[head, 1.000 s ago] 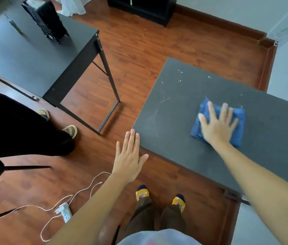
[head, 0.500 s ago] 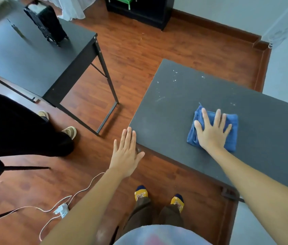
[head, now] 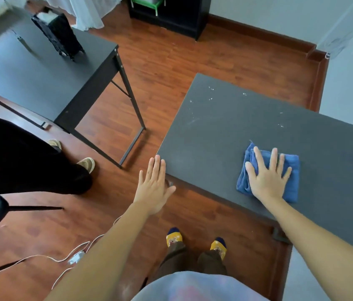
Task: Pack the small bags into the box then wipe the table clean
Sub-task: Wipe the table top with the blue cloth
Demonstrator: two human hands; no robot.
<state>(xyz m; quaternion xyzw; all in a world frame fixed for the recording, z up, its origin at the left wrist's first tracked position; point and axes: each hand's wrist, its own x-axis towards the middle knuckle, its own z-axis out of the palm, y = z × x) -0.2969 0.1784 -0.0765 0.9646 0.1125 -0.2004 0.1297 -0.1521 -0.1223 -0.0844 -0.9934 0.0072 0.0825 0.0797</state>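
My right hand (head: 267,178) lies flat, fingers spread, pressing a folded blue cloth (head: 291,181) onto the dark grey table (head: 214,131), near its front edge. White crumbs and specks (head: 211,95) are scattered over the table's far left part. My left hand (head: 155,185) is held flat and open just off the table's front left corner, fingertips at the edge, holding nothing. No small bags or box are in view.
A second black table (head: 41,72) stands to the left with a black case (head: 59,35) on it. A person in black trousers (head: 19,159) stands at left. A white cable (head: 67,257) lies on the wooden floor. A black shelf (head: 171,11) is at the back.
My right hand has dragged the blue cloth toward me, to the table's front edge. My left hand has moved up to the table's corner.
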